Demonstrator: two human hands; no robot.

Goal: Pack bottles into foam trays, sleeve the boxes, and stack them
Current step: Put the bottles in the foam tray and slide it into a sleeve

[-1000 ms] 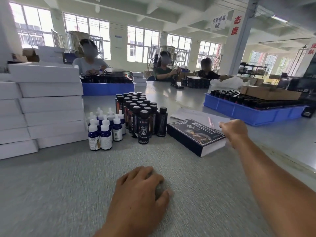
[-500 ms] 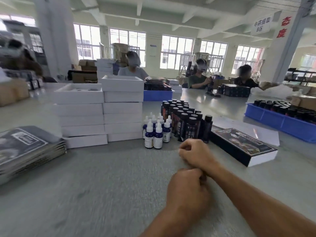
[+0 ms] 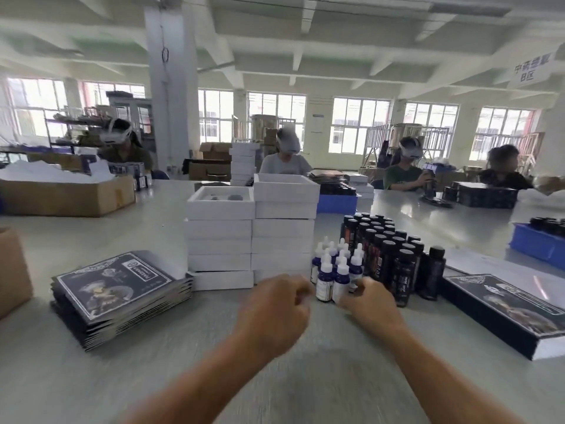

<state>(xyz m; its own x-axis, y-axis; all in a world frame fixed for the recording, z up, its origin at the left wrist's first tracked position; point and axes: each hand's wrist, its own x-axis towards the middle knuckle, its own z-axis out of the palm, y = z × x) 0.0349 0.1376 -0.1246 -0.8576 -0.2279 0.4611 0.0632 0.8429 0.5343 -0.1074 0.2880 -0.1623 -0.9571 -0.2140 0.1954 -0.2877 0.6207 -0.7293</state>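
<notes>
Change: since half a second ago my view has swung left, so the flat sleeves now sit fully in frame, and both my hands have come apart and forward toward the dropper bottles.
Table (image 3: 91, 377): I see one long grey surface carrying everything below.
Cardboard carton (image 3: 65, 195): far left, filled with white material.
Foam trays (image 3: 250, 237): two white stacks side by side, straight ahead of my left hand and just left of the bottles; the top tray of the left stack shows round cut-outs.
Flat sleeves (image 3: 119, 296): a dark printed pile, left of the trays, well apart from my left hand.
Sleeved box (image 3: 507, 310): dark, printed top, lying at my far right, apart from my right hand.
Blue bins (image 3: 538, 244): one at the right edge, another behind the trays, both holding dark bottles.
Dark bottles (image 3: 388, 255): upright cluster with black caps, just beyond my right hand.
Dropper bottles (image 3: 334, 269): small blue ones with white tops, standing between my two hands and just ahead of them.
Left hand (image 3: 273, 313): fingers curled, blurred; I cannot tell whether they hold anything.
Right hand (image 3: 371, 304): fingers curled beside the nearest dropper bottles; contact is too blurred for me to call.
Other workers: four seated at the far side.
</notes>
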